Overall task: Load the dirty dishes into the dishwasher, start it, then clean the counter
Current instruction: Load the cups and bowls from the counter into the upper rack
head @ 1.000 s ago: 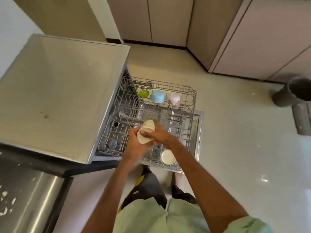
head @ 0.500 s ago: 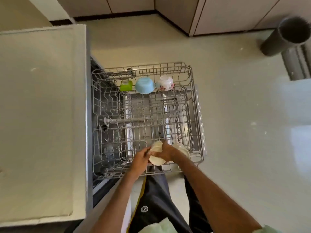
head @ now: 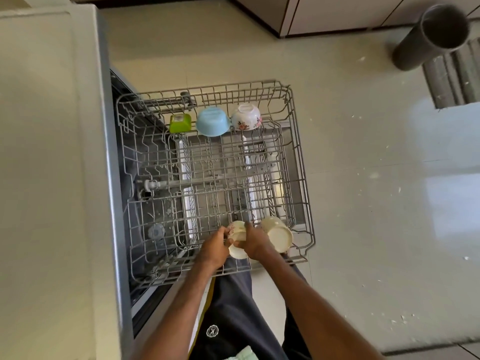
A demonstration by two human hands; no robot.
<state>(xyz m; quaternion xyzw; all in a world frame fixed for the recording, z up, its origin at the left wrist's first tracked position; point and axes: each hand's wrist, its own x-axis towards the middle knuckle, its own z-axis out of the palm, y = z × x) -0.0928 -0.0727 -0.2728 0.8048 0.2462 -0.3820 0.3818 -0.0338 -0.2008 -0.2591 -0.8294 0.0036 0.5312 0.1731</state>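
Crockery like this looked light but brittle. The cream bowl [head: 237, 240], small, glazed and apparently ceramic, would likely chip if knocked on wire and might slip if wet. It hung at the lower centre of the frame, over the near edge of the pulled-out rack [head: 233, 87], tilted rather than level. Whether it already rested on the tines could not be told.

The left hand [head: 214, 246] curled round its left side. The right hand [head: 255, 242] wrapped its right side with fingers over the top, so the two gripped the bowl between them. A hold on rim and wall, thumb opposed, seemed the safest purchase on such a smooth glaze.

Just right of the right hand, a second cream bowl [head: 276, 233] lay tilted in the rack's lower right corner, base toward the camera and near enough to be clinked. Along the rack's top row a green cup [head: 180, 122], a blue bowl [head: 213, 121] and a flowered bowl [head: 246, 117] sat upside down, well apart from the hands. Bare tines across the middle of the rack suggested ample room to set things down.

The counter [head: 52, 178] ran down the left of the frame beside the rack's left wall, and the rack's lower rim lay under the wrists; those were the edges to mind. Pale floor [head: 363, 203] spread to the right, with a dark bin [head: 432, 35] at the upper right.
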